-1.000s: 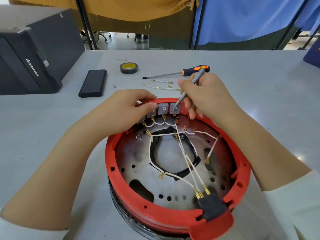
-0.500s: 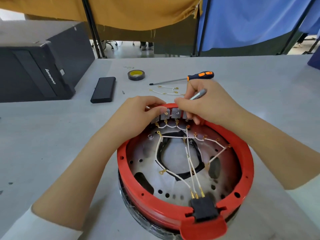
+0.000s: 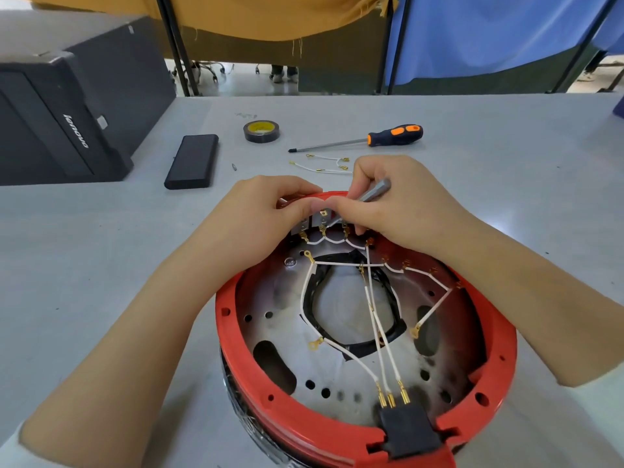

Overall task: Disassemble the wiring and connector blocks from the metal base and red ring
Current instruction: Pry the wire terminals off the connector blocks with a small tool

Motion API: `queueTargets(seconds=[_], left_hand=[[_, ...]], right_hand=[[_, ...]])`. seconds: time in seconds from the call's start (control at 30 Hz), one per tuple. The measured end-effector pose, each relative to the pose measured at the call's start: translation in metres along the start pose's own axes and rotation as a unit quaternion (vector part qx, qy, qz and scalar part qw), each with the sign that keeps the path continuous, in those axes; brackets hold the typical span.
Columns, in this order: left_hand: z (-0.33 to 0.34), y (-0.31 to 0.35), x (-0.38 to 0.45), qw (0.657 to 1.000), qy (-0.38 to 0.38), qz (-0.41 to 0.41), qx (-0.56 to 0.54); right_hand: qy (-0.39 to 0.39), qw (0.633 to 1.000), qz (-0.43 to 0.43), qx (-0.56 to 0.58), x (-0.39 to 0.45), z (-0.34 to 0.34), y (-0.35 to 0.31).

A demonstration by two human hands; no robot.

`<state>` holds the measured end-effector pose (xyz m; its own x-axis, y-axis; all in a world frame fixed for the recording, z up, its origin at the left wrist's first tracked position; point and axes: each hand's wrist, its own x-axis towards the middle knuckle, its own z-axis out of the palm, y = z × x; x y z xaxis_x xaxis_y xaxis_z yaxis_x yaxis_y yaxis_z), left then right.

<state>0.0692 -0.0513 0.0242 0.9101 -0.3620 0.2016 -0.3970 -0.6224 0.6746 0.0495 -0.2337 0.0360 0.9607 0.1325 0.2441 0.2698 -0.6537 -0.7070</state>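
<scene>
Grey surface (image 3: 472, 184) stretches out under the head camera, with yellow and blue curtains hanging behind it. Far left sits a black computer case (image 3: 67, 106), and just beside it lies a flat black block (image 3: 191, 162). Further back, a roll of tape (image 3: 262, 131), and to its right an orange-and-black screwdriver (image 3: 368, 139) lying flat, tip pointing left. Near it, loose white wires with gold terminals (image 3: 324, 163) rest on the surface, apart from the assembly.

Front and centre: the red ring (image 3: 236, 339) sitting around the metal base (image 3: 287, 352), holes and slots showing through the plate. White wiring (image 3: 378, 319) criss-crosses over a black-edged central opening, running down to a black plug (image 3: 410, 430) clipped into the ring's near edge. At the far rim, grey connector blocks (image 3: 319, 219) stand in a row, partly hidden by both hands.

Left hand (image 3: 266, 217) — its grip is curled, fingertips pinching at the ring's far rim just above the blocks. Right hand (image 3: 398, 204) — grip clamped around a slim grey tool (image 3: 374, 190), its tip angled down at the blocks; the exact contact point is covered by fingers.
</scene>
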Motion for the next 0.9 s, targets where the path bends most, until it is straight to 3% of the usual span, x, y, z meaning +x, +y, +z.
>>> queueTargets(seconds=[0.33,0.67,0.9], left_hand=[[-0.001,0.0,-0.002,1.0,-0.003,-0.016,-0.011],[-0.001,0.0,-0.002,1.0,-0.006,-0.015,-0.002],[-0.001,0.0,-0.001,1.0,-0.007,-0.015,0.005]], right_hand=[[0.037,0.997,-0.004,0.064,-0.001,-0.001,0.001],[0.014,0.999,-0.004,0.033,0.0,0.001,-0.003],[-0.03,0.998,0.045,0.036,0.017,-0.002,-0.006]])
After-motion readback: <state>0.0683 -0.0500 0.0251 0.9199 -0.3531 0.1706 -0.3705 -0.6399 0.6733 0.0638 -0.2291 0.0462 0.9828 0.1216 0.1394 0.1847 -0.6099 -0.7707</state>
